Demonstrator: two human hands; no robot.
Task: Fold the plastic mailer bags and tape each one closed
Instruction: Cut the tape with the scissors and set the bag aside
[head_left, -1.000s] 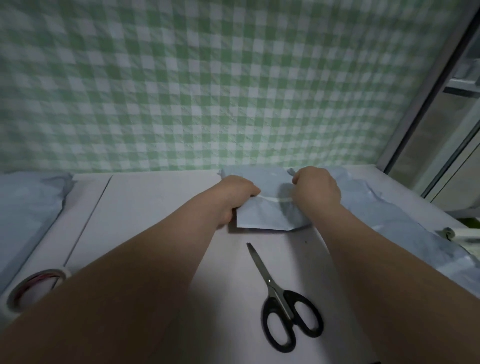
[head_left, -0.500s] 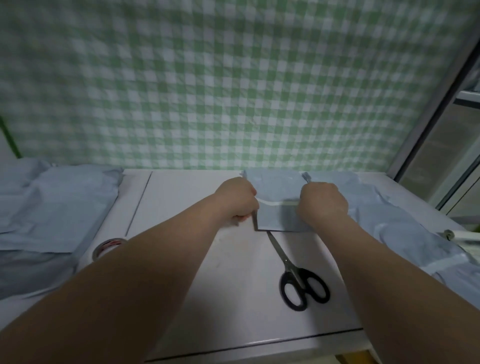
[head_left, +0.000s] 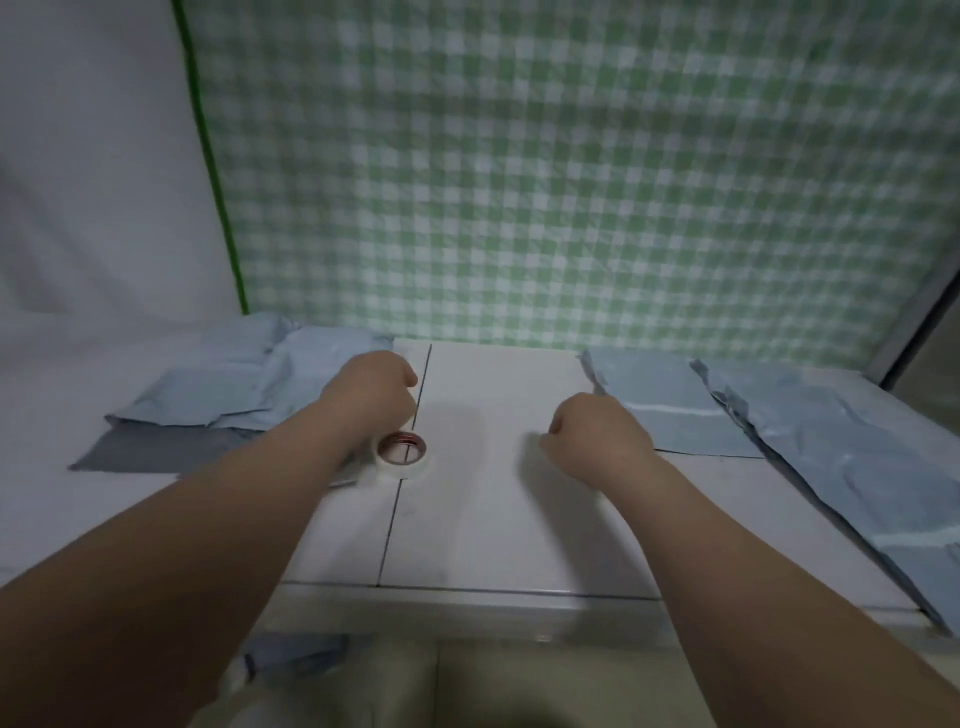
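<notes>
While the next mailer (head_left: 670, 410) lies flat on the tabletop (head_left: 493, 519), its pale strip running left to right, the right hand (head_left: 597, 431) hovers at its near-left corner, fingers curled on nothing I can see. It looks ready to drag the mailer in. Further right, the unfolded stack (head_left: 831, 452) slants lengthwise from wall to near edge. The left hand (head_left: 371, 395) sits fisted at the folded pile (head_left: 249, 384), just behind the tape roll (head_left: 401, 449). Whether it grips a bag, I can't tell.

A white table (head_left: 467, 545) stands before green checked cloth (head_left: 571, 182) (blurred), a plain white wall (head_left: 93, 156) at left.
</notes>
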